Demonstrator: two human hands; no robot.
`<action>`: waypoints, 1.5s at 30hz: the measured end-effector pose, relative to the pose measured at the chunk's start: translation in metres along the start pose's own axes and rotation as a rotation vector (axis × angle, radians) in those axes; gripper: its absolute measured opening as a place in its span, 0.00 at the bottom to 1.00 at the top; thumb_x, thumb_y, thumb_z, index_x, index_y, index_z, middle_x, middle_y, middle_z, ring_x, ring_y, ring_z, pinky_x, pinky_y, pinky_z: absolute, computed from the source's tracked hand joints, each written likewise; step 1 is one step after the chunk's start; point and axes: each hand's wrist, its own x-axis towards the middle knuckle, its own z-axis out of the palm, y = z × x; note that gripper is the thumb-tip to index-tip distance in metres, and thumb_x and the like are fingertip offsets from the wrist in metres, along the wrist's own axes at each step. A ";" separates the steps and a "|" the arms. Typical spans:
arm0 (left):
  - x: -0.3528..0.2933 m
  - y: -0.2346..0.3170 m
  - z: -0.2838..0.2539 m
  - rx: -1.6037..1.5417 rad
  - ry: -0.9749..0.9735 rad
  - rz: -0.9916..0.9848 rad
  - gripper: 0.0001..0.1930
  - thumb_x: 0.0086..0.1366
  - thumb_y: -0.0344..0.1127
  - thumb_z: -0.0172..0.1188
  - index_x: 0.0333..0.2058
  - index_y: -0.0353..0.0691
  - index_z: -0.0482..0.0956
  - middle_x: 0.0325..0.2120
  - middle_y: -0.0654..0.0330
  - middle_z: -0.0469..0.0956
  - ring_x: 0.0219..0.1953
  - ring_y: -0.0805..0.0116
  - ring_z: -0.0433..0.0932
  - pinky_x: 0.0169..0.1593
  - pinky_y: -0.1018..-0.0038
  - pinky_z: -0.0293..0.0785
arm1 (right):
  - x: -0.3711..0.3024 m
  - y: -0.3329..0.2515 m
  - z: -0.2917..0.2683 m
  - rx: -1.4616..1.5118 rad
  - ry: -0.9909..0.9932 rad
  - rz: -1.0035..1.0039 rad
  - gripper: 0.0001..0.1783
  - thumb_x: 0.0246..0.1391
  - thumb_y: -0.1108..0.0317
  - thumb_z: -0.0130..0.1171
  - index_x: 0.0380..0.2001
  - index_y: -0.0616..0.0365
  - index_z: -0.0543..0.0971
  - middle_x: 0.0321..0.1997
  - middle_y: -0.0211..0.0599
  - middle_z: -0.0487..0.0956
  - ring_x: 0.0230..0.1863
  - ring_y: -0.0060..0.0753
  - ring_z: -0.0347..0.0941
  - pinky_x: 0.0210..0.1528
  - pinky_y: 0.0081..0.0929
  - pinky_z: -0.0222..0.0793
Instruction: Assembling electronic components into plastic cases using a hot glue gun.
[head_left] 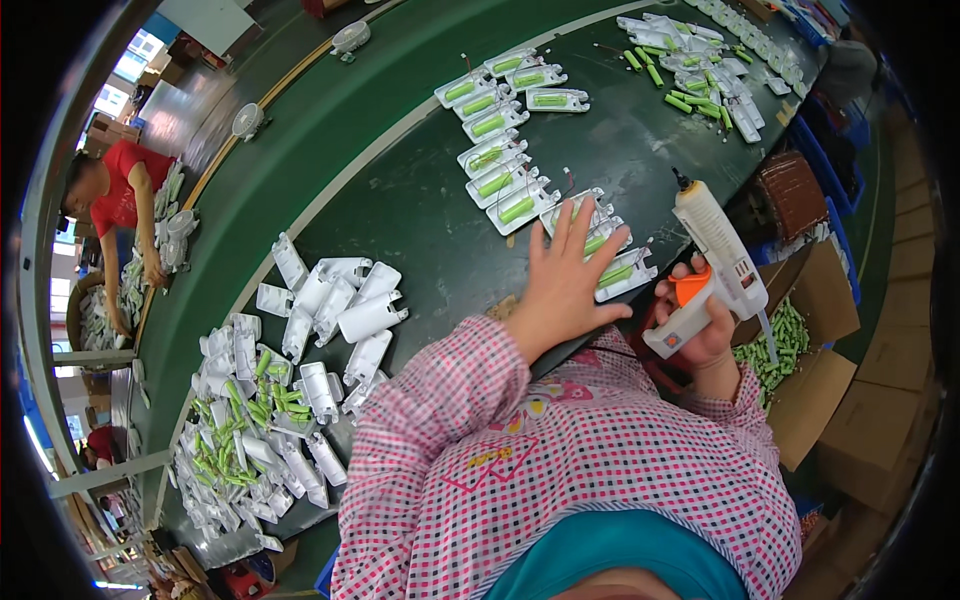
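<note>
My right hand [700,325] is wrapped round the handle of a white glue gun [722,250] with an orange trigger. Its dark nozzle points up and away from me, and a pale glue stick hangs from its back end. My left hand [570,275] lies with fingers spread over the near end of a row of white plastic shells, partly hiding some of them. Each shell holds a green battery cell; one such shell [625,272] sits between my left hand and the glue gun. Farther up the row, another shell [515,205] lies in full sight.
A heap of white shells and green cells [250,430] covers the table's left. Loose white covers [340,295] lie beside it. More cells and shells [700,70] are at the far right. A cardboard box [815,385] of green cells stands right of me. Across the green table, a person in red [130,190] works.
</note>
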 end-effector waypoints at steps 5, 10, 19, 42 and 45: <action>0.007 -0.072 -0.014 -0.096 0.506 -0.175 0.35 0.53 0.44 0.67 0.60 0.43 0.68 0.64 0.38 0.57 0.66 0.37 0.53 0.66 0.48 0.50 | -0.004 0.007 -0.010 0.007 -0.030 0.040 0.31 0.54 0.60 0.62 0.59 0.53 0.66 0.57 0.40 0.72 0.59 0.50 0.70 0.52 0.48 0.74; 0.044 -0.129 0.012 -0.255 0.716 -0.365 0.25 0.65 0.41 0.57 0.58 0.38 0.66 0.61 0.38 0.62 0.64 0.39 0.58 0.66 0.52 0.52 | 0.002 0.022 -0.011 -0.005 -0.030 0.042 0.30 0.52 0.61 0.64 0.57 0.55 0.67 0.55 0.42 0.74 0.61 0.54 0.68 0.59 0.54 0.69; 0.111 -0.088 0.054 -0.324 0.657 -0.266 0.25 0.66 0.40 0.56 0.58 0.35 0.64 0.61 0.38 0.59 0.65 0.40 0.55 0.67 0.52 0.50 | 0.006 0.019 0.000 -0.075 -0.002 -0.020 0.29 0.50 0.61 0.64 0.55 0.55 0.68 0.53 0.41 0.74 0.62 0.52 0.68 0.61 0.56 0.67; 0.035 -0.009 0.013 -0.041 -0.155 0.106 0.49 0.44 0.57 0.74 0.65 0.52 0.63 0.69 0.36 0.41 0.71 0.29 0.38 0.63 0.31 0.43 | 0.007 0.007 -0.003 -0.092 0.028 -0.099 0.29 0.51 0.63 0.60 0.56 0.56 0.69 0.54 0.42 0.73 0.59 0.48 0.70 0.62 0.58 0.66; 0.054 -0.007 0.024 -0.060 -0.119 0.141 0.48 0.44 0.55 0.74 0.65 0.52 0.64 0.69 0.35 0.42 0.70 0.28 0.39 0.63 0.31 0.44 | 0.008 -0.001 -0.006 -0.133 0.056 -0.131 0.29 0.50 0.64 0.61 0.56 0.57 0.68 0.53 0.42 0.74 0.59 0.48 0.70 0.62 0.58 0.65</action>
